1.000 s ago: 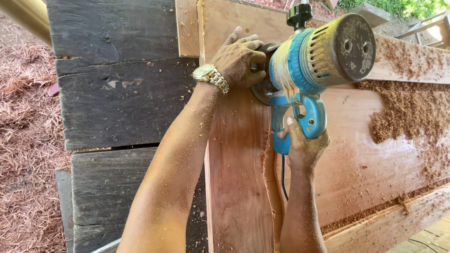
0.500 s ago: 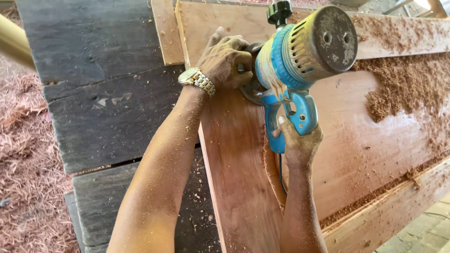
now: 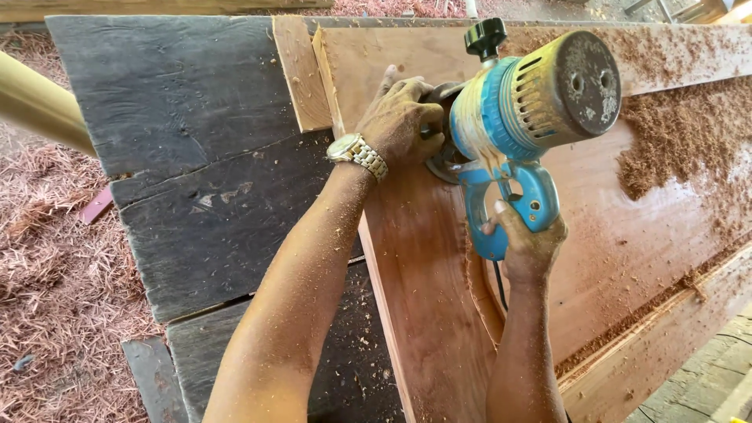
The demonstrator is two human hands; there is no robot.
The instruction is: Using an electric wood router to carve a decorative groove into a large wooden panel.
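**Router working along the reddish plank**

The blue electric router with the dusty yellow-grey motor cap (image 3: 523, 125) is now sitting lower against the long reddish-brown wooden plank (image 3: 423, 282) than it was a second ago, and the end of the plank is coming fully into sight above it. That is reading as the tool creeping along the board, the cut being carried forward rather than finished.

The left hand (image 3: 399, 119), with a metal wristwatch (image 3: 356, 153) just below it, is pressing down at the router's base, fingers curled and gripping the front of the tool. The right hand (image 3: 526, 243) is wrapping tight around the blue loop handle (image 3: 513, 207) just under the motor, thumb up on it.

To the right of the router, a drift of reddish sawdust (image 3: 666, 141) is lying thick on the wide pale board (image 3: 627, 235). To its left, dark weathered planks (image 3: 180, 141) are making up the bench top, cracked and grey. Further left of those, the ground is covered in pink-brown wood shavings (image 3: 55, 298), and a pale yellow rounded pole (image 3: 39, 106) is cutting across the corner.
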